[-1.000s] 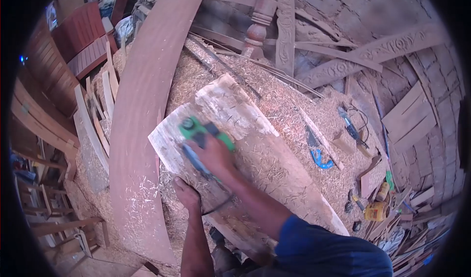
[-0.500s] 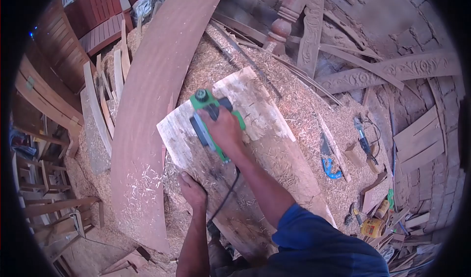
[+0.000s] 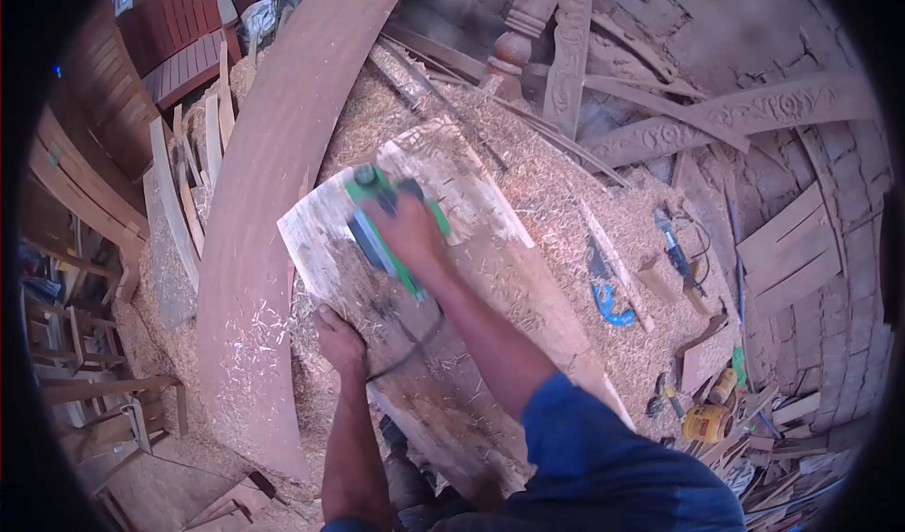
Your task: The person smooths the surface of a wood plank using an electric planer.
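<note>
A green electric planer (image 3: pixel 372 240) sits on a thick wooden slab (image 3: pixel 471 343), near the slab's upper left end. My right hand (image 3: pixel 415 230) is wrapped round the planer's handle. The slab has pale, rough patches and loose shavings on it. Lower down, my left hand (image 3: pixel 341 342) rests at the slab's left edge, its thumb towards the top; its other fingers are mostly hidden. A dark cord (image 3: pixel 419 348) curves from the planer across the slab towards my left wrist.
A long curved board (image 3: pixel 264 155) lies to the left. Right of the slab are a blue-handled saw (image 3: pixel 611 308), a power tool (image 3: pixel 674 249) and a yellow container (image 3: pixel 705 424). Carved wood (image 3: pixel 745 113) lies at the upper right. Shavings surround the slab.
The whole view has shifted, so the scene appears further left. The planer stays in my right hand near the same end of the slab, and its cord has swung into a wider curve.
</note>
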A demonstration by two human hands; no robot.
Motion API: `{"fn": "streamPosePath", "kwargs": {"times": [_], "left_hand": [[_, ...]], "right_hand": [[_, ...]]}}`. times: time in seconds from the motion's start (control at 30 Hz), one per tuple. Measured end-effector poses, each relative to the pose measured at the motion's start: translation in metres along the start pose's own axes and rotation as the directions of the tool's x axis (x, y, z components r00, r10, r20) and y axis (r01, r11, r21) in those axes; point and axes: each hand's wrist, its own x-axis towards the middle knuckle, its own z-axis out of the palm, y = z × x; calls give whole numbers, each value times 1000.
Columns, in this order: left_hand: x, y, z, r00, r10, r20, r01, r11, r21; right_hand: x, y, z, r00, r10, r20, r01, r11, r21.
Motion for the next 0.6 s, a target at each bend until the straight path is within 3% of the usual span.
{"fn": "streamPosePath", "kwargs": {"times": [0.07, 0.13, 0.23, 0.6], "left_hand": [[1, -2, 2, 1000, -9, 16, 9, 1000, -16], [1, -1, 1, 1000, 12, -10, -12, 999, 47], [-1, 3, 1, 1000, 22, -15, -22, 999, 32], [-1, 10, -2, 1000, -26, 6, 26, 999, 31]], "right_hand": [[-58, 59, -6, 996, -55, -63, 58, 997, 44], [-112, 83, -29, 994, -1, -111, 10, 997, 81], [-137, 100, -44, 984, 116, -132, -125, 990, -61], [44, 24, -6, 989, -7, -151, 12, 999, 31]]}}
